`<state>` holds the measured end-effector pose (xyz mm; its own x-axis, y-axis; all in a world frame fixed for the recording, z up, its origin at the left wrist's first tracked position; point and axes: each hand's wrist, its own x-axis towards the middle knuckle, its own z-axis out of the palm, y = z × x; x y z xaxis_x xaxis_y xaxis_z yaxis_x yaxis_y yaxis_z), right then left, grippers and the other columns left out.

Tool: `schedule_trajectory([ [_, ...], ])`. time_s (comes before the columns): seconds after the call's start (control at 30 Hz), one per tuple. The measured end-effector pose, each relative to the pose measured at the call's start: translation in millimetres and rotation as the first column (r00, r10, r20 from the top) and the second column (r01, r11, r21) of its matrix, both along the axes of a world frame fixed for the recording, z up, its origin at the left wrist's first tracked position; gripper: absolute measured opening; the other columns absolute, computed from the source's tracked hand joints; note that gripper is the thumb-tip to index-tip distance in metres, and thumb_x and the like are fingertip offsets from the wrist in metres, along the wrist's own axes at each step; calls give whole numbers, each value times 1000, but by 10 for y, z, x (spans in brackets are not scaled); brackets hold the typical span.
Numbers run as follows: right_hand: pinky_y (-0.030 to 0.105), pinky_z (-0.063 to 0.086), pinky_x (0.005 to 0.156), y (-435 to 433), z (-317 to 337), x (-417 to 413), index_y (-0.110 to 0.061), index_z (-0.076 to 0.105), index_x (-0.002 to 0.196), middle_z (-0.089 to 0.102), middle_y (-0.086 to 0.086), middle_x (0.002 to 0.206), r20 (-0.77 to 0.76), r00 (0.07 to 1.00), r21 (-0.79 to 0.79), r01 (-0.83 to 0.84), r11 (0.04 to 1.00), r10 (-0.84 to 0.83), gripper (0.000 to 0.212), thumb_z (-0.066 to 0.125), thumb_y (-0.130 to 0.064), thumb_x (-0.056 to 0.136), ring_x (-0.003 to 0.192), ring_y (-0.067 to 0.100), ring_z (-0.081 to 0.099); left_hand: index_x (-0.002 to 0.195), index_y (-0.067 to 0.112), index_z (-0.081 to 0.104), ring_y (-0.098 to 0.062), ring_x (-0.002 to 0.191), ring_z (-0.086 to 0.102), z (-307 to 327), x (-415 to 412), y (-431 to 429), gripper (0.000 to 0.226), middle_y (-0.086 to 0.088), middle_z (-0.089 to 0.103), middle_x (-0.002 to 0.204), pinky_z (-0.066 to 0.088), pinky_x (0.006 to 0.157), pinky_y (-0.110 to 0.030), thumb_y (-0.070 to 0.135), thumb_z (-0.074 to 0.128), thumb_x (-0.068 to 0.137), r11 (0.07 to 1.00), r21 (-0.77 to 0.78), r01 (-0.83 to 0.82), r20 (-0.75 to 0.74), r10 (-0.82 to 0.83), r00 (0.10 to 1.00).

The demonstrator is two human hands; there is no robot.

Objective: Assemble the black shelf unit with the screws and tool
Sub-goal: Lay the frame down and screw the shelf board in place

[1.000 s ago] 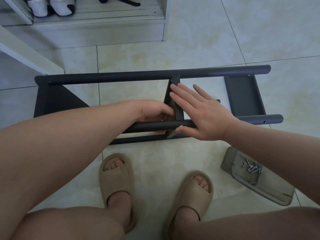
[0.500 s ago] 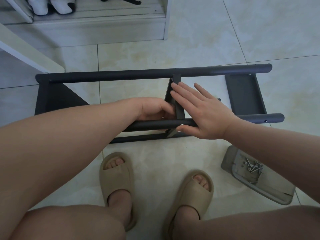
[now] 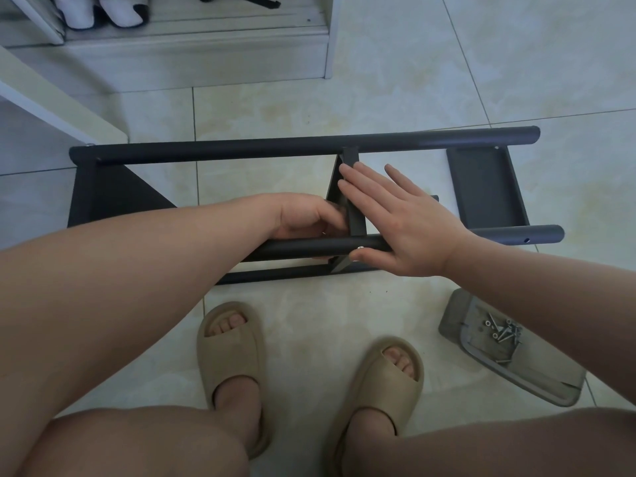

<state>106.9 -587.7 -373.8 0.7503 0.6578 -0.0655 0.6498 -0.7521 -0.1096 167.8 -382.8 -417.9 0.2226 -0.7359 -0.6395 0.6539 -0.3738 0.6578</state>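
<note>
Shelf unit (image 3: 241, 151): is lying sideways on pale floor tiles (image 3: 378, 80), near a white cabinet (image 3: 206, 60).
Right hand (image 3: 406, 222): is pressing flat, fingers straight, on the middle panel (image 3: 354, 215).
Left hand (image 3: 306, 216): is curling beside that panel, perhaps gripping something; unclear.
Screws (image 3: 502, 330): are lying in a grey tray (image 3: 537, 376).

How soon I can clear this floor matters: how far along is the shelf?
Done: left end panel and far tube look joined. In hand: right hand presses the middle panel beside a screw in the near tube; left hand curls at the panel's other side, any tool hidden. Remaining: an empty hole by the right panel, loose screws in the tray.
</note>
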Motion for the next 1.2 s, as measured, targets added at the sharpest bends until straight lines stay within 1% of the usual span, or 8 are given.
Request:
schedule_trajectory([
  [0.13, 52, 13, 126, -1, -4, 0, -5, 20, 160, 10, 9, 169, 0, 1000, -5, 0, 1000, 0, 90, 33, -68, 96, 157, 26, 8, 96, 15, 68, -11, 76, 63, -15, -11, -8, 23, 2, 67, 78, 56, 71, -28, 24, 46, 100, 986, 159, 49, 1, -50, 999],
  [0.37, 53, 14, 125, 2, -7, 0, -5, 20, 160, 10, 10, 169, -2, 1000, -7, 1, 1000, -1, 91, 33, -68, 96, 157, 26, 8, 79, 14, 69, -13, 61, 63, 10, -27, -2, 31, -3, 67, 69, 53, 60, -24, 5, 46, 98, 999, 43, -6, 51, 3, 999],
  [0.53, 52, 13, 126, 3, -4, -1, -5, 20, 160, 10, 10, 169, -10, 1000, 1, -2, 1000, 2, 91, 34, -68, 96, 157, 26, 9, 87, 8, 61, -12, 61, 66, 56, -29, 6, 24, -2, 68, 69, 53, 58, -22, -4, 42, 95, 1000, 4, -2, 42, 2, 999],
  [0.7, 51, 12, 126, -11, -10, 10, -6, 19, 160, 9, 8, 169, -23, 1000, -1, -2, 1000, 2, 91, 33, -69, 96, 157, 24, 6, 89, 12, 68, -13, 79, 68, 138, -37, 30, 20, -1, 71, 83, 54, 73, -23, -2, 54, 92, 991, 127, -26, 178, 3, 984],
  [0.83, 49, 8, 127, -17, 19, 25, -11, 11, 162, -2, 2, 170, -86, 996, -38, 2, 999, -5, 92, 27, -73, 96, 157, 19, -4, 85, 25, 72, -11, 78, 72, 379, -105, 112, 18, 6, 76, 77, 50, 73, -30, 35, 60, 94, 868, 495, 30, 495, -310, 811],
  [0.97, 45, -1, 127, 9, 98, 9, -24, -6, 162, -23, -11, 166, -199, 978, -81, 42, 996, -58, 94, 22, -78, 91, 152, 7, -23, 93, 21, 61, -16, 71, 70, 664, -293, 177, 44, 1, 75, 85, 50, 62, -27, 55, 35, 103, 765, 640, 72, 436, -439, 785],
  [1.07, 47, -1, 127, 74, 196, 15, -32, -13, 160, -32, -19, 160, -272, 954, -166, 80, 983, -124, 95, 21, -82, 88, 151, 5, -25, 96, 18, 63, -19, 79, 68, 821, -420, 202, 58, 0, 73, 91, 51, 74, -33, 68, 33, 97, 663, 742, 100, 379, -538, 752],
  [1.2, 47, 17, 125, 192, 345, -92, -36, -9, 161, -26, -18, 164, -356, 897, -208, 197, 958, -262, 93, 46, -70, 93, 156, 13, 3, 105, 15, 63, -20, 80, 58, 933, -587, 235, 32, 0, 60, 86, 43, 68, -31, 45, 63, 94, 550, 834, 48, 438, -712, 549],
])
